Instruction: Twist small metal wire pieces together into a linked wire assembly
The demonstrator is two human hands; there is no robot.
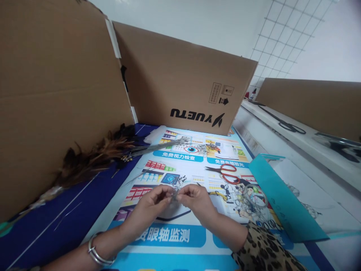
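Both my hands meet over the printed sheet [191, 259], fingertips pinched close together. Between them is a small tangle of thin silvery wire [176, 192], its fine ends sticking up; its exact form is blurred. My left hand [158, 197], with a metal bangle at the wrist, is closed on the left side of the tangle. My right hand [196, 202] pinches its right side, the leopard-print sleeve pushed back. Just right of it lies a yellow-handled tool [219, 195], partly hidden. Red-handled scissors [229, 176] rest beyond, blades pointing left.
A wire pile [245, 210] with a clear ring-shaped roll [264, 201] lies at the right. Beyond is a teal box [282, 199]. Brown feathers [93, 160] and a thin-stem bundle [160, 146] lie left. Cardboard panels [169, 75] wall the back and left.
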